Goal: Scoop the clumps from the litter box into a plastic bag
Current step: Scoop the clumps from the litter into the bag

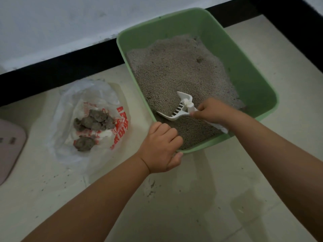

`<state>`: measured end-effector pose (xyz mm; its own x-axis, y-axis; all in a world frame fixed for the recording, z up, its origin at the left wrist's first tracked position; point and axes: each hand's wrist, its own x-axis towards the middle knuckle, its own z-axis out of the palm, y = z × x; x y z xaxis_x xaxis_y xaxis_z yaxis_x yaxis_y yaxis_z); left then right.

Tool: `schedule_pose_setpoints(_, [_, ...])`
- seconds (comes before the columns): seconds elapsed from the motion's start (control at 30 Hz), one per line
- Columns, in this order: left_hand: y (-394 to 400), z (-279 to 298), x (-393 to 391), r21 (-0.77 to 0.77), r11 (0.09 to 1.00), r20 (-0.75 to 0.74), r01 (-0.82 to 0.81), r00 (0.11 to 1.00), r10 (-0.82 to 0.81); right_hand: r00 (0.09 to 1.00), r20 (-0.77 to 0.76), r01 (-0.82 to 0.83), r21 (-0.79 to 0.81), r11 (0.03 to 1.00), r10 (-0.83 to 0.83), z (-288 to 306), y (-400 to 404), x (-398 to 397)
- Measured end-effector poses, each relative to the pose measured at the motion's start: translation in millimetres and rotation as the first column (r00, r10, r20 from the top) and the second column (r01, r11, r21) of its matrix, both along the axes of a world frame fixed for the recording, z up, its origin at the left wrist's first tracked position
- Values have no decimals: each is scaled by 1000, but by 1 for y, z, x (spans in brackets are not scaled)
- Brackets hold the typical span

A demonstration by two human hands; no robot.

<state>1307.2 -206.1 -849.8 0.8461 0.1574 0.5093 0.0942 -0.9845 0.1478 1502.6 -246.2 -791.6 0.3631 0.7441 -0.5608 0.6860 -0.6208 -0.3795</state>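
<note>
On the floor at left, the plastic bag (90, 123) already holds several clumps (93, 120). The left hand (161, 148) grips the litter box (244, 55) rim; the right hand (212, 110) grips the scoop (176, 111), sifting litter. Next, lift any clump bagward.

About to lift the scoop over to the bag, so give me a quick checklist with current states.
1. Right hand grips the scoop handle: ok.
2. Left hand holds the near corner of the litter box: ok.
3. Scoop sits in the litter: ok.
4. Clump in the scoop: cannot tell, nothing plainly shows.
5. Bag lies open on the floor left of the box, clumps already inside: ok.
6. Floor clean: not ok, scattered grains.
</note>
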Motion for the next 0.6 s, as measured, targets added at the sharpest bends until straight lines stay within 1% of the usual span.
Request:
schedule_pose_setpoints(0.17, [0, 0, 0, 4, 1000, 2, -6, 1000, 6, 1000, 27, -2, 42, 999, 1, -5, 3, -7])
schedule_pose_setpoints(0.3, [0, 0, 1, 1, 1000, 5, -8, 1000, 8, 999, 28, 27, 94, 995, -30, -11, 5, -12])
schedule_pose_setpoints(0.43, [-1, -1, 1, -10, 1000, 10, -8, 1000, 9, 994, -42, 104, 142, 984, -99, -20, 3, -14])
schedule_pose_setpoints(0.6, [-1, 0, 1, -21, 1000, 12, -3, 1000, 3, 983, -115, 158, 151, 976, -142, -26, 5, -15])
